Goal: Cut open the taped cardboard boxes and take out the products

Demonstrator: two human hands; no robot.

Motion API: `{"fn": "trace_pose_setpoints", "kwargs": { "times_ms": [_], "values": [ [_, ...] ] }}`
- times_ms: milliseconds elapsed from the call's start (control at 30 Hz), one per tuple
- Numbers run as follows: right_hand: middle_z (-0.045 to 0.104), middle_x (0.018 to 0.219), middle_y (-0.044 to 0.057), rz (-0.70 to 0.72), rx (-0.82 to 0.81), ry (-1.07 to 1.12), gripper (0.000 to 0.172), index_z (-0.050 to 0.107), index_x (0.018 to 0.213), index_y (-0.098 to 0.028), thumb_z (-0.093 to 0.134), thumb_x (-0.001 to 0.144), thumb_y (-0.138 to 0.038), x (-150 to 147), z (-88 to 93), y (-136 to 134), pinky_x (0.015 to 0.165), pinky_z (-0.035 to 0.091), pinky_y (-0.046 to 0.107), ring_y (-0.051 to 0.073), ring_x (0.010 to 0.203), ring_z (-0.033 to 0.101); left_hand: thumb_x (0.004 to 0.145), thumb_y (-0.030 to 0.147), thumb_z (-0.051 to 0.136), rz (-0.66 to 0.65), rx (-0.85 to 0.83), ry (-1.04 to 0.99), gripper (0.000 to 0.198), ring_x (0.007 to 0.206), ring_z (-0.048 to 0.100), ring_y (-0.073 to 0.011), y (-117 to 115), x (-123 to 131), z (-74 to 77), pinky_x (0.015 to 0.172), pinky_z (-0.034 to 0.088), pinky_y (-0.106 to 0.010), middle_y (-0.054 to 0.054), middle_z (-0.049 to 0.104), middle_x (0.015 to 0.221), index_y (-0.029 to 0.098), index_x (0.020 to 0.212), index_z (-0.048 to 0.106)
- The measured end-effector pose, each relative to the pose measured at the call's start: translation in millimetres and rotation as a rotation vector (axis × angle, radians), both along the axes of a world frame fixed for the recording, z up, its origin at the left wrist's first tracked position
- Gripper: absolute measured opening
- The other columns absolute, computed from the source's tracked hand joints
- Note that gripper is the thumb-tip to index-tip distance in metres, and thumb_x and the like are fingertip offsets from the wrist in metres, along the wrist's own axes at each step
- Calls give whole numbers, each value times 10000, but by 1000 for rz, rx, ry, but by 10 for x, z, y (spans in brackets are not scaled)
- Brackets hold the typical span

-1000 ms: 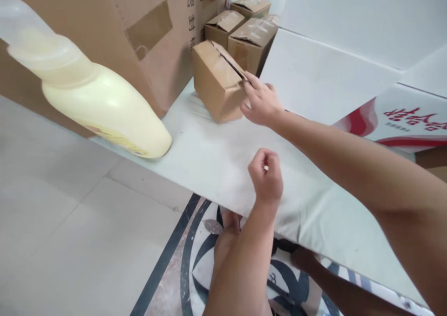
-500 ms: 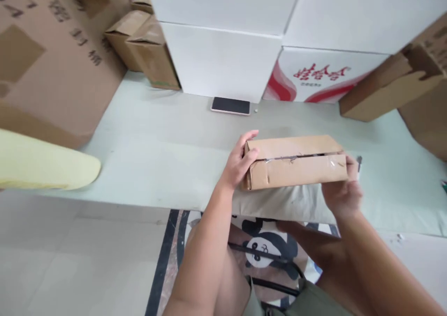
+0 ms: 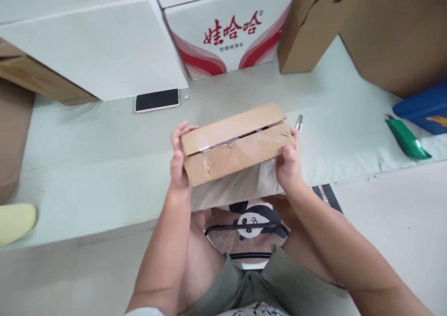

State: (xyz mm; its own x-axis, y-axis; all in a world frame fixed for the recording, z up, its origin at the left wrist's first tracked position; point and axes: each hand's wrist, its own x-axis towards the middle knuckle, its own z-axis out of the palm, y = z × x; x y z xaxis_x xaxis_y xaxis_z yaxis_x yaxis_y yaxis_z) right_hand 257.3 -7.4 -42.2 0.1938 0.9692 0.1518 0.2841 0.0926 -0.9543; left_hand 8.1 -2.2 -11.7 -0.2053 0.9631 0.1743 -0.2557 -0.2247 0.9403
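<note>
A small brown cardboard box (image 3: 240, 155) is held between my two hands above the front edge of the table. Its top flaps meet with a narrow dark gap between them, and shiny tape clings near the left end. My left hand (image 3: 180, 155) grips the left end, fingers behind and thumb at the near side. Around the right end my right hand (image 3: 290, 160) is closed, thumb on the front face. Just beyond the right hand lies a thin silvery object (image 3: 299, 122), partly hidden; its kind cannot be made out.
A phone (image 3: 157, 100) lies at the back of the pale green tabletop (image 3: 104, 171). White cartons (image 3: 94, 50) and a red-lettered carton (image 3: 226, 31) stand behind. An open tall cardboard box (image 3: 305, 43), a green cutter-like tool (image 3: 408, 139) and a blue container (image 3: 424, 108) are at right.
The view has swung to the right, bringing the green tool and blue container into sight. The box is now tilted, right end farther away, and my right thumb has come onto its front face.
</note>
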Motion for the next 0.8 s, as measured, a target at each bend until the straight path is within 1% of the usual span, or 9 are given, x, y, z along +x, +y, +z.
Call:
{"fn": "trace_pose_setpoints", "kwargs": {
  "times_ms": [67, 100, 200, 267, 300, 467, 600, 700, 800],
  "values": [
    [618, 1312, 134, 11, 68, 106, 799, 514, 1331, -264, 368, 860, -893, -14, 13, 13, 1010, 577, 500, 333, 1238, 634, 685, 817, 729, 45, 118, 8, 703, 1178, 646, -270, -91, 16, -54, 1034, 557, -402, -46, 678, 1265, 377, 1232, 691],
    [639, 1272, 123, 18, 102, 163, 751, 541, 1282, -258, 433, 865, -873, -20, 30, 15, 982, 584, 492, 320, 1188, 648, 660, 813, 750, 70, 177, 28, 729, 1186, 638, -267, -139, 18, -82, 1035, 551, -398, -39, 669, 1284, 384, 1246, 686],
    [673, 1213, 94, 57, 138, 263, 657, 573, 1223, -262, 533, 881, -822, -19, 86, 11, 932, 593, 460, 284, 1114, 663, 599, 652, 876, 116, 268, 113, 737, 1258, 597, -269, -245, 17, -155, 1098, 501, -391, -28, 647, 1312, 380, 1254, 678],
    [676, 1228, 92, 79, 135, 280, 663, 565, 1237, -266, 528, 888, -828, -11, 105, 1, 945, 590, 464, 281, 1127, 661, 598, 559, 898, 120, 261, 135, 694, 1278, 582, -281, -265, 26, -182, 1140, 467, -400, -30, 643, 1295, 361, 1229, 689],
    [676, 1237, 95, 84, 129, 277, 676, 558, 1247, -266, 517, 888, -837, -10, 109, -4, 957, 587, 473, 283, 1137, 658, 609, 549, 882, 123, 252, 129, 658, 1265, 586, -287, -259, 34, -189, 1144, 464, -409, -32, 644, 1280, 350, 1208, 698],
    [666, 1287, 111, 60, 82, 255, 716, 539, 1281, -259, 467, 894, -857, -51, 113, -18, 1045, 549, 509, 294, 1201, 633, 645, 500, 760, 146, 245, 62, 499, 1134, 611, -264, -169, 92, -187, 1083, 495, -407, -31, 657, 1189, 304, 1102, 722],
    [647, 1317, 117, 33, 69, 264, 725, 538, 1277, -251, 454, 885, -854, -90, 134, -17, 1071, 535, 512, 302, 1246, 608, 668, 456, 718, 115, 289, 9, 461, 1071, 616, -234, -145, 125, -193, 1023, 500, -371, -28, 652, 1150, 277, 1093, 709],
    [650, 1293, 110, 2, 32, 250, 688, 553, 1273, -251, 482, 884, -814, -83, 119, -25, 1072, 533, 523, 309, 1252, 600, 685, 467, 697, 119, 287, 41, 450, 1064, 616, -238, -161, 126, -216, 1000, 506, -379, -33, 628, 1158, 278, 1093, 682],
    [649, 1288, 92, -20, 24, 256, 615, 557, 1271, -260, 496, 901, -748, -57, 49, -28, 1105, 510, 530, 307, 1275, 594, 701, 504, 692, 104, 255, 69, 472, 1074, 615, -252, -185, 107, -252, 1000, 507, -401, -42, 597, 1185, 284, 1115, 640]
  ]
}}
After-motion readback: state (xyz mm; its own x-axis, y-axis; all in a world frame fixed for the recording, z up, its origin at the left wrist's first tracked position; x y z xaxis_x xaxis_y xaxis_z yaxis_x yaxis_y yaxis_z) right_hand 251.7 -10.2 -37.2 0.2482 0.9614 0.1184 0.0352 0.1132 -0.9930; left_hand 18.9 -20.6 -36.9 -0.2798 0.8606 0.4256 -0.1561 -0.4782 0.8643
